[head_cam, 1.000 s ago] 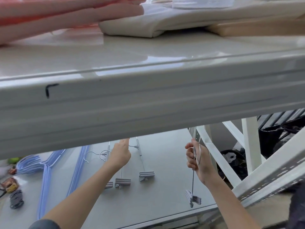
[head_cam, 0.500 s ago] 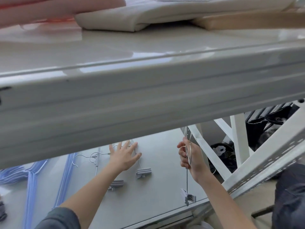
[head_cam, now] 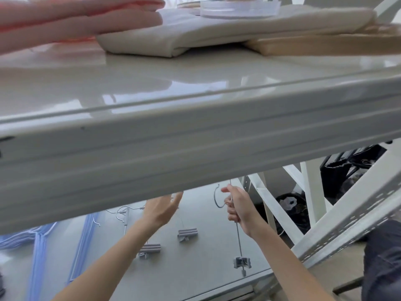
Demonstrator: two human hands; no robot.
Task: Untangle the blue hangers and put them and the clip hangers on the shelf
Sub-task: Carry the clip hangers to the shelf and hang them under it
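right hand point(head_cam: 238, 208) grips clip hanger point(head_cam: 239, 242)

upper shelf edge point(head_cam: 195, 148) hides left hand's fingertips point(head_cam: 176, 195) and blue hangers' point(head_cam: 39, 246) tops.

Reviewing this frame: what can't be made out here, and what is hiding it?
Head view only:
- Left hand: fingertips hidden behind the upper shelf's front edge; what it touches cannot be told.
- Clip hanger in the right hand: its upper end runs behind that edge.
- Blue hangers: tops hidden by the shelf edge, lower ends cut off by the frame's bottom; count unclear.
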